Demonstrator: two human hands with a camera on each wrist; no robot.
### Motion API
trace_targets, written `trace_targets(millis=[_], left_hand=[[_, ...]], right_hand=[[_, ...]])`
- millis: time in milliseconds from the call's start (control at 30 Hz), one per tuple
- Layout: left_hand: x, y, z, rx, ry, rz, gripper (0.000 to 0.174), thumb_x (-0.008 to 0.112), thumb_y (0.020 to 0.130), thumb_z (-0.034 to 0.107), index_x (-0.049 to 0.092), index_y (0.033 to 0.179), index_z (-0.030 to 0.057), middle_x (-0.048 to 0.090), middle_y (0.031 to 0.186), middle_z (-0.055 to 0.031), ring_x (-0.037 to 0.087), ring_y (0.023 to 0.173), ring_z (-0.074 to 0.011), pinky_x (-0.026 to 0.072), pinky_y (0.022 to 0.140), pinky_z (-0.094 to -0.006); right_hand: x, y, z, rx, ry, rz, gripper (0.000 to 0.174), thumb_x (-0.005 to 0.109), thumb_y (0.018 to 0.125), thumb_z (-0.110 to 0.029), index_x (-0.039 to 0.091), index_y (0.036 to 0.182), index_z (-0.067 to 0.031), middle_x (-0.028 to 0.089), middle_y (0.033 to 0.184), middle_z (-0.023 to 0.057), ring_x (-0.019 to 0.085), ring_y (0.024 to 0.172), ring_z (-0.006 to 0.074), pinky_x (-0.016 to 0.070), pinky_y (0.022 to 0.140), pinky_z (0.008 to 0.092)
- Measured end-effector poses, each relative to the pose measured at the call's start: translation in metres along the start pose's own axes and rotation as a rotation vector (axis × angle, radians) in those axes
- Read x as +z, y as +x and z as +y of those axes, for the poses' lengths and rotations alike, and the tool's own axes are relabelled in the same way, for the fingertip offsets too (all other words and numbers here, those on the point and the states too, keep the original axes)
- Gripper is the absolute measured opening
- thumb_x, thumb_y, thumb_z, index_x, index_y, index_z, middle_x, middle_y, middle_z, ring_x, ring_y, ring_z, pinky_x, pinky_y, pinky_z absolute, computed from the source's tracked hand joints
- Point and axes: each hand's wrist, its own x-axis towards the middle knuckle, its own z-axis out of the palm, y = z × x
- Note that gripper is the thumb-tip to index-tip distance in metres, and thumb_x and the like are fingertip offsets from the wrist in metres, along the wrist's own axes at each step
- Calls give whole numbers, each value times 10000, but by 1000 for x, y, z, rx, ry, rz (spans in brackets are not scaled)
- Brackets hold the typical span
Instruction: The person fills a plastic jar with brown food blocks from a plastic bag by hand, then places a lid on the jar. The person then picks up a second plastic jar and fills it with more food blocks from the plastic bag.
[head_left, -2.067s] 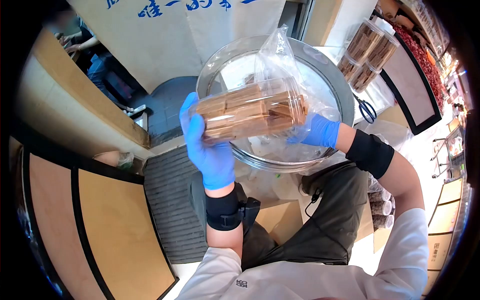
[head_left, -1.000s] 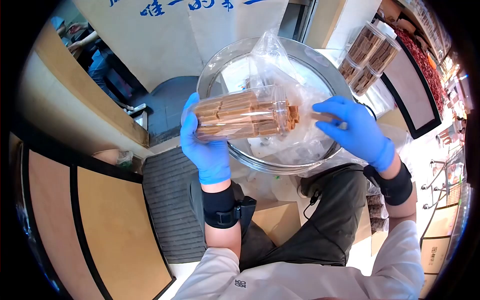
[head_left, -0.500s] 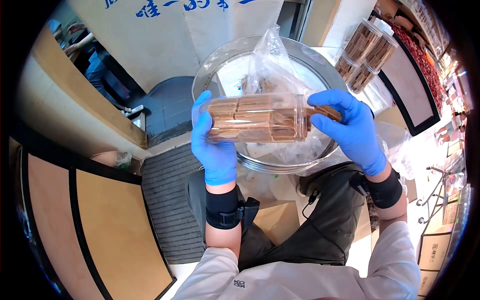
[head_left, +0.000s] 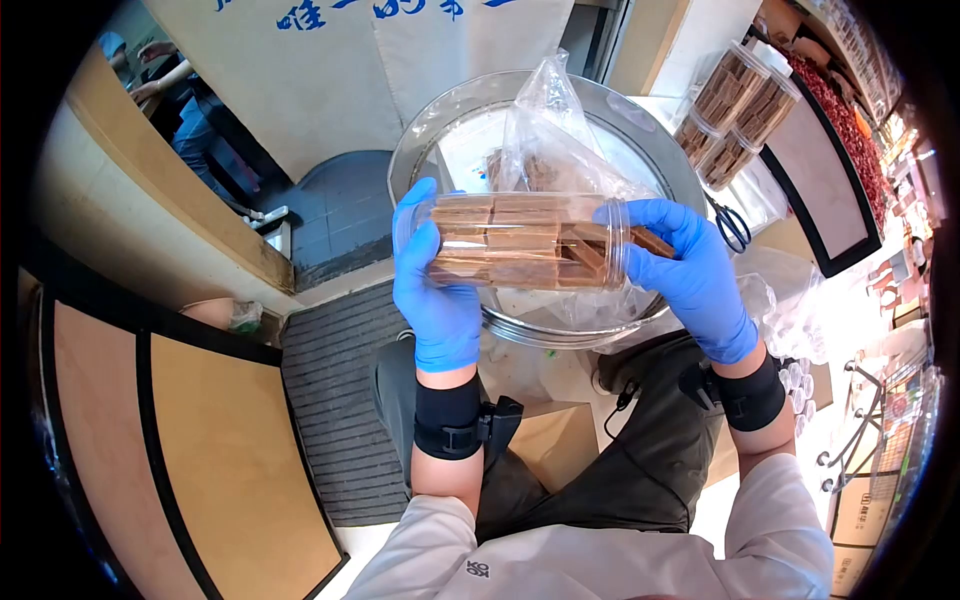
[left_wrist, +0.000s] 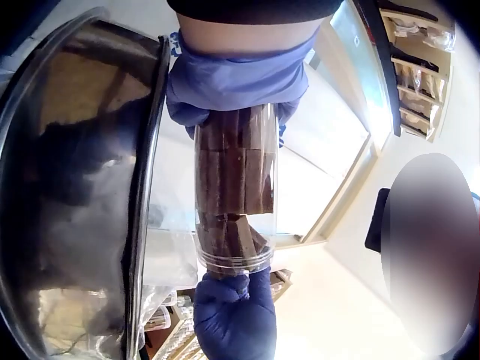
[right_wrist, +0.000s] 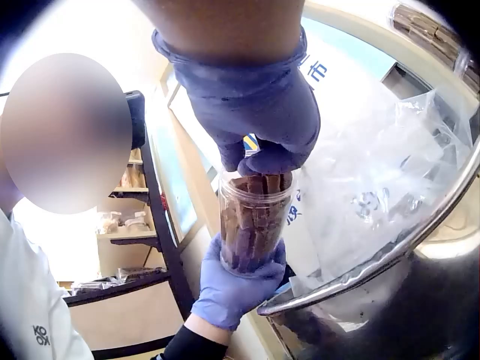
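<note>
A clear plastic jar (head_left: pixel 510 240), filled with brown stick-shaped pieces (left_wrist: pixel 235 180), lies sideways in the head view with its mouth to the right. Its base end is gripped by my blue-gloved left hand (head_left: pixel 440 315), thumb and fingers around the wall. At the mouth, my gloved right hand (head_left: pixel 695 285) pinches a brown stick (head_left: pixel 652 242) that reaches into the jar. The right wrist view has the right fingertips (right_wrist: pixel 274 161) right over the jar's rim, among the upper sticks. Nearer the mouth, a few sticks lie slanted; those deeper in stand in neat rows.
Below the jar is a wide round metal pan (head_left: pixel 412 140) holding a crumpled clear plastic bag (head_left: pixel 545 115) and more brown pieces. Filled jars (head_left: pixel 730 90) are stacked at the back right, near dark-handled scissors (head_left: pixel 732 225). A cardboard box (head_left: pixel 560 440) sits between the legs. Another person (head_left: pixel 180 110) is at far left.
My right hand has come from the bag behind the jar, round to the right, then to the mouth with a brown stick. The jar, still in my left hand, has turned to lie more level.
</note>
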Motion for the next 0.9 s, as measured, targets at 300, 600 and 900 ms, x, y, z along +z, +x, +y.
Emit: trace_targets(millis=[300, 600, 900], left_hand=[[-5, 3, -3, -21, 83, -50, 554, 583, 832, 259, 501, 1290, -41, 603, 1153, -142, 578, 1095, -256, 420, 1014, -391], [0, 3, -1, -58, 48, 57, 511, 605, 825, 245, 543, 1264, -10, 600, 1160, -114, 571, 1104, -237, 435, 1005, -381], [1, 1, -2, -31, 147, -7, 496, 605, 825, 230, 544, 1259, -4, 591, 1137, -83, 563, 1094, -214, 416, 1010, -361]], right_hand=[[-10, 0, 0, -85, -200, -276, 335, 701, 860, -72, 637, 1183, -10, 671, 1102, 86, 617, 976, 112, 515, 868, 269], [-8, -4, 10, -125, -187, -109, 279, 664, 886, -85, 640, 1152, -3, 674, 1027, 108, 617, 845, 119, 508, 771, 261], [-5, 1, 16, 8, -188, -57, 290, 745, 833, -130, 681, 1082, 4, 704, 960, 54, 609, 859, 86, 497, 820, 250]])
